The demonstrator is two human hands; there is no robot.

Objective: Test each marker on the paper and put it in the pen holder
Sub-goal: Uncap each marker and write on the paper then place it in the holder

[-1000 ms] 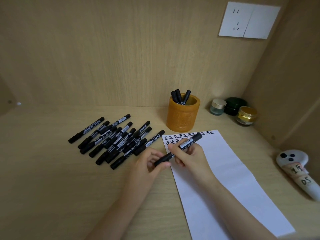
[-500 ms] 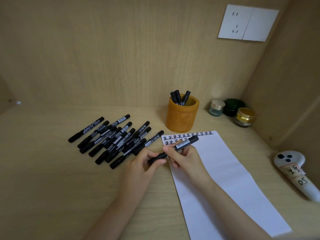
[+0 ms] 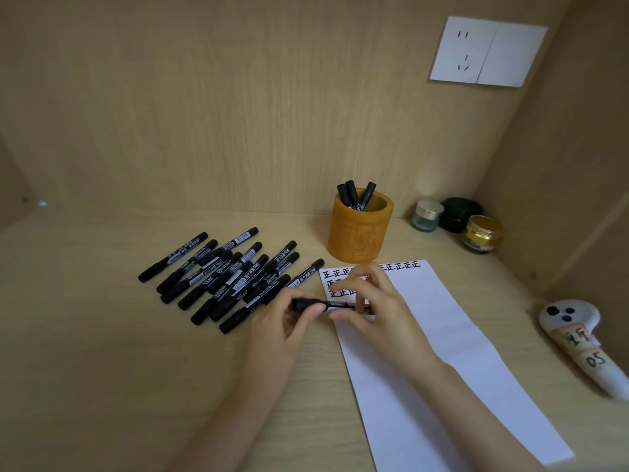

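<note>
Two bare hands share one slim black marker [image 3: 332,305] with a white printed label, held just above the wooden bench [image 3: 102,335] at the left edge of the long white paper sheet [image 3: 425,335], below its rows of written characters. Its long axis lies almost level, running left to right, plain black end pointing left. The left hand [image 3: 286,323] pinches that end between thumb and curled fingers; the right hand [image 3: 372,301] pinches the labelled barrel (its far tip is hidden), remaining fingers [image 3: 350,279] spread above. Behind stands the ochre carved cylindrical pen holder [image 3: 357,236]; loose black markers [image 3: 231,277] lie piled to the left.
</note>
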